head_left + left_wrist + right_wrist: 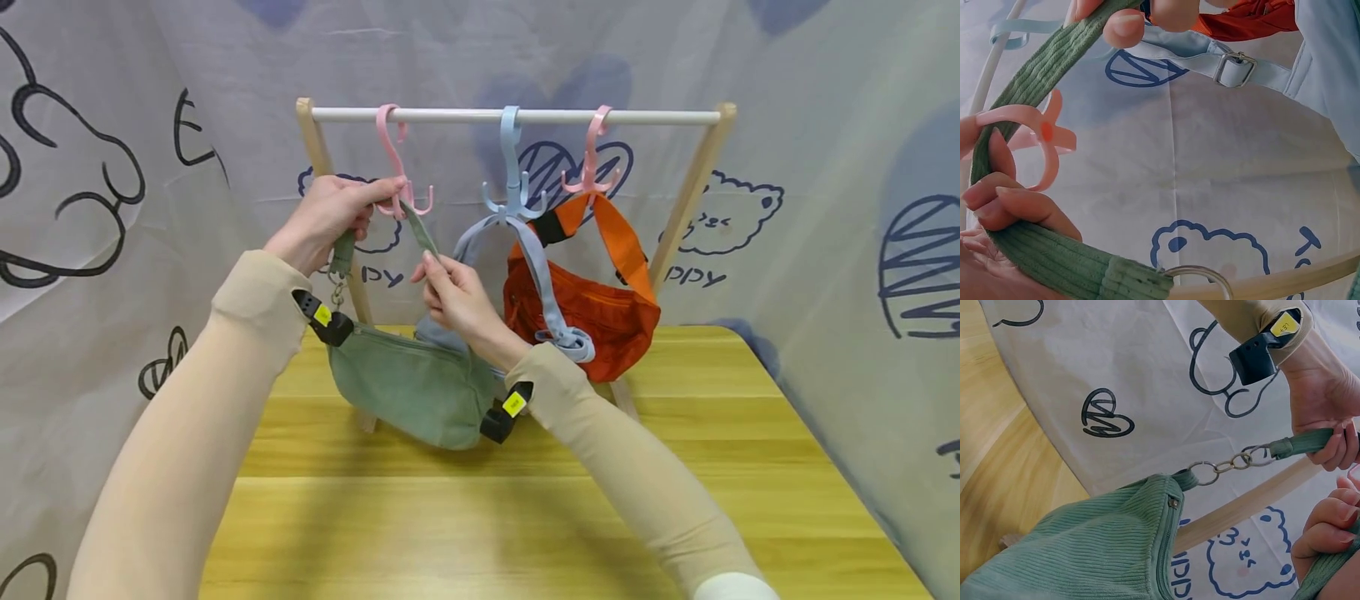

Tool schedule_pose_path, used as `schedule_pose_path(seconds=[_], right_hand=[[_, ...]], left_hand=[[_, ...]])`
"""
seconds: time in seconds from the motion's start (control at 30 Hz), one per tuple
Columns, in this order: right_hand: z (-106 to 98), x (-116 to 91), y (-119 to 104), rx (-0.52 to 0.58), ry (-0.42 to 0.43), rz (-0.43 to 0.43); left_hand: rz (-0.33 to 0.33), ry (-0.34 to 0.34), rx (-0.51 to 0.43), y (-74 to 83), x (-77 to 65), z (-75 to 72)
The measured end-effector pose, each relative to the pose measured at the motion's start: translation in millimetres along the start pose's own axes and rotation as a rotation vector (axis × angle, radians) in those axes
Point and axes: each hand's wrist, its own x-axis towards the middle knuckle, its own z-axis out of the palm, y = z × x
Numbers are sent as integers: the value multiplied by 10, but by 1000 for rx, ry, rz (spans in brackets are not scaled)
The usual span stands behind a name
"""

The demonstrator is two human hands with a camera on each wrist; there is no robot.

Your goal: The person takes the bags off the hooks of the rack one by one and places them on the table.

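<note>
Near the bar's [450, 116] left end, the pink hook [392, 152] is partly blocked by the left hand [328, 217] and the green strap [421, 229]. Below, passage is barred by the green bag [408, 383]; toward the right end, by the blue strap [541, 265] and orange bag [603, 325]. Room is left over the table's [772, 483] right edge.

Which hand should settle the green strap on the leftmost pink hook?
Probably the left hand: it holds the green strap right by the leftmost pink hook, while the right hand pinches the strap lower down.
</note>
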Motion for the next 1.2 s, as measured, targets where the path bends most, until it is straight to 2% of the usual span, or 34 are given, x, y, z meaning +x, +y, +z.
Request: schedule_pose_path(seconds=[0.2,0.37,0.57,0.7,0.8,0.9,1.07,1.2], right_hand=[[-2,18,-41,-3,-12,-24],[-4,19,-69,-22,-16,-32],[-30,35,-90,-61,11,-22],[-58,41,-107,-141,64,-35],[-70,29,-115,-187,104,-48],[-79,10,-113,-195,123,-67],[-100,-49,-105,-186,104,-128],[-141,-124,-87,-257,83,-186]], left_hand=[[42,44,46,9,-1,8],[129,119,141,15,-15,32],[318,204,307,7,-10,106],[460,256,381,-12,17,179],[508,286,384,-38,9,225],[526,306,343,-63,-26,265],[560,335,298,-95,-109,317],[581,336,288,-108,-176,349]])
